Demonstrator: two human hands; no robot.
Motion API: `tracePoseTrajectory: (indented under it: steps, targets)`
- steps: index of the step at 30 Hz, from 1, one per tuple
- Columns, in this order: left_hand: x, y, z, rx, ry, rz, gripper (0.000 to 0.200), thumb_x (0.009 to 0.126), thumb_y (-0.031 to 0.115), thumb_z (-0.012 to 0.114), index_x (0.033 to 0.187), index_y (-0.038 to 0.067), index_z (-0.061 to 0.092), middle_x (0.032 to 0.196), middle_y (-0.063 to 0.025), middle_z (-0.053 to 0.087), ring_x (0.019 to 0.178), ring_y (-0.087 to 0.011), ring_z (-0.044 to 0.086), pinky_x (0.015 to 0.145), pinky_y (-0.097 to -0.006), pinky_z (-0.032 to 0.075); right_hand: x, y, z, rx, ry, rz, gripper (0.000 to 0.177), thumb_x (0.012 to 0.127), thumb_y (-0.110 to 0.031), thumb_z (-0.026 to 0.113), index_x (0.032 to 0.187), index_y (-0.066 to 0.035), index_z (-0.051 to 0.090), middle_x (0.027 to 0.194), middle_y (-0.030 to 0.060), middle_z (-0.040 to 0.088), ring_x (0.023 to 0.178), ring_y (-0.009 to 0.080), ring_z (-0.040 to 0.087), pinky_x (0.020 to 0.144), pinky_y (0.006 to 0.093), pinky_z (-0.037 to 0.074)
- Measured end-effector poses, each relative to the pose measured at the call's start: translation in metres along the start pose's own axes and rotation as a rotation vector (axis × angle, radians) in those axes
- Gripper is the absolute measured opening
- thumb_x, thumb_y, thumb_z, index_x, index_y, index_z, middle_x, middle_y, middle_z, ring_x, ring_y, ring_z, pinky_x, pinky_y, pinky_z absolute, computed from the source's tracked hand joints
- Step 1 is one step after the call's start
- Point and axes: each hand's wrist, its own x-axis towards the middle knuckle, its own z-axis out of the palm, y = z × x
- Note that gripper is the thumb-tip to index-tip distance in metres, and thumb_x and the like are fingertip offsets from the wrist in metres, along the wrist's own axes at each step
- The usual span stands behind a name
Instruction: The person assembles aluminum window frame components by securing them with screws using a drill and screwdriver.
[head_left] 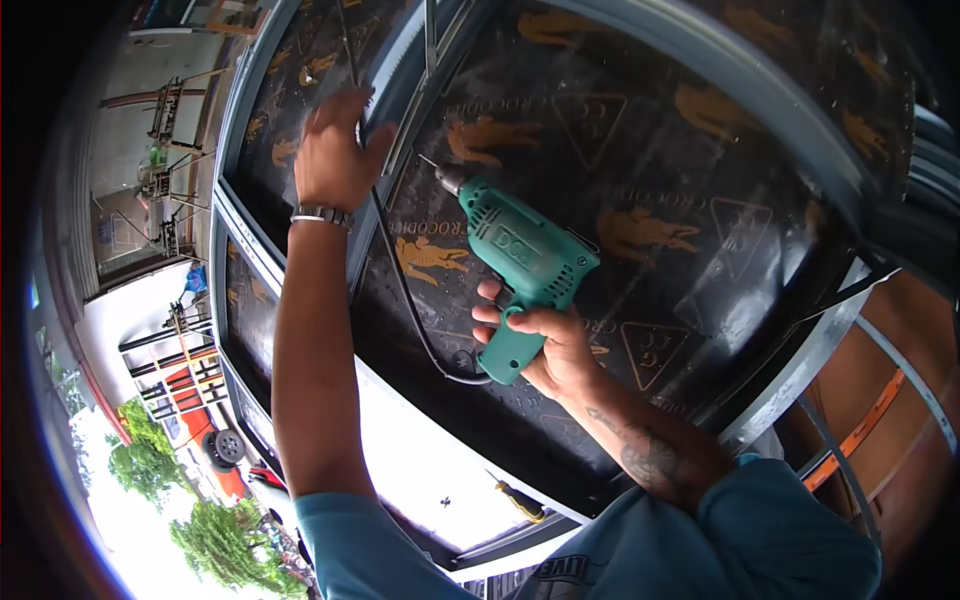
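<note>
While the left hand [335,160] is holding its thumb apart, its fingertips are hiding, so I cannot tell whether they are gripping the thin black flexible cord [400,283] running beneath them. Right of those fingers, the teal plastic pistol-shaped drill [520,250] is pointing its slender metal bit [427,160] toward them. The right hand [565,362] is clamping its handle, probably the surest hold, with the stiff, smooth body likely weighing forward and the bit seeming fragile.

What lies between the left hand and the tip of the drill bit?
In the head view, a grey metal bar runs between the left hand and the tip of the drill bit.
</note>
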Motion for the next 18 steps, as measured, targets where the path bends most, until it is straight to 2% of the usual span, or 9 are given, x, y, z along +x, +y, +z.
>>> tracePoseTrajectory:
  steps: [1,5,7,8,11,13,15,16,18]
  targets:
    - [0.005,0.002,0.008,0.072,-0.055,0.022,0.056,0.075,0.029,0.081,0.124,0.009,0.061,0.118,-0.0162,0.066,0.105,-0.0364,0.065,0.089,-0.0441,0.053,0.004,0.013,-0.001,0.014,-0.014,-0.010,0.052,0.077,0.000,0.063,0.129,-0.004,0.052,0.116,0.0108,0.064,0.103,0.0246,0.065,0.090,0.0445,0.054]
    - [0.021,0.011,0.035,0.255,-0.246,-0.103,0.059,0.076,0.034,0.079,0.126,0.012,0.056,0.125,-0.0178,0.061,0.104,-0.0410,0.064,0.087,-0.0468,0.054,0.013,0.035,-0.003,-0.004,0.048,-0.060,0.054,0.075,0.002,0.066,0.126,-0.003,0.053,0.114,0.0124,0.064,0.100,0.0246,0.068,0.086,0.0417,0.054]
    - [0.028,0.003,0.040,0.310,-0.293,-0.078,0.084,0.069,0.041,0.085,0.139,0.013,0.047,0.122,-0.0236,0.062,0.107,-0.0414,0.063,0.087,-0.0493,0.054,0.018,0.031,-0.004,-0.018,0.007,-0.077,0.053,0.074,0.003,0.066,0.125,-0.001,0.053,0.114,0.0138,0.064,0.099,0.0241,0.068,0.085,0.0408,0.055]
    - [0.031,-0.007,0.041,0.278,-0.131,0.079,0.070,0.075,0.044,0.079,0.133,0.014,0.053,0.103,-0.0239,0.069,0.095,-0.0407,0.068,0.080,-0.0484,0.056,0.019,0.030,-0.006,-0.013,0.014,-0.071,0.052,0.074,0.003,0.065,0.125,-0.001,0.054,0.114,0.0141,0.065,0.099,0.0243,0.069,0.085,0.0407,0.055]
    - [0.038,0.022,0.022,0.382,-0.363,-0.090,0.059,0.073,0.027,0.079,0.123,0.006,0.059,0.103,-0.0215,0.068,0.100,-0.0440,0.064,0.084,-0.0464,0.054,0.022,0.034,-0.002,-0.029,0.063,-0.085,0.051,0.074,0.003,0.063,0.124,0.000,0.055,0.114,0.0146,0.065,0.099,0.0253,0.069,0.085,0.0404,0.055]
    - [0.049,0.024,0.022,0.354,-0.439,-0.037,0.055,0.072,0.027,0.079,0.118,0.003,0.059,0.095,-0.0219,0.069,0.093,-0.0404,0.066,0.079,-0.0478,0.054,0.025,0.041,0.000,-0.034,0.084,-0.114,0.053,0.070,0.005,0.061,0.123,0.001,0.055,0.113,0.0151,0.065,0.098,0.0257,0.069,0.085,0.0398,0.055]
    - [0.058,0.024,0.029,0.658,-0.545,-0.073,0.052,0.074,0.030,0.077,0.116,0.004,0.060,0.101,-0.0232,0.068,0.096,-0.0374,0.067,0.081,-0.0479,0.053,0.027,0.047,-0.002,-0.048,0.084,-0.125,0.058,0.069,0.009,0.064,0.125,-0.001,0.053,0.111,0.0145,0.065,0.094,0.0236,0.067,0.083,0.0382,0.056]
    - [0.059,0.013,0.030,0.557,-0.555,-0.043,0.052,0.073,0.031,0.077,0.115,0.005,0.061,0.098,-0.0234,0.069,0.091,-0.0450,0.066,0.078,-0.0478,0.054,0.029,0.047,-0.003,-0.038,0.078,-0.087,0.061,0.068,0.010,0.064,0.127,-0.003,0.050,0.111,0.0140,0.065,0.093,0.0226,0.068,0.081,0.0369,0.057]
    - [0.064,-0.035,0.041,0.541,-0.544,0.068,0.053,0.078,0.039,0.074,0.119,0.009,0.061,0.088,-0.0220,0.069,0.085,-0.0419,0.068,0.074,-0.0474,0.055,0.031,0.048,-0.002,-0.050,0.090,-0.105,0.060,0.068,0.009,0.064,0.126,-0.003,0.051,0.111,0.0137,0.065,0.093,0.0223,0.068,0.080,0.0369,0.057]
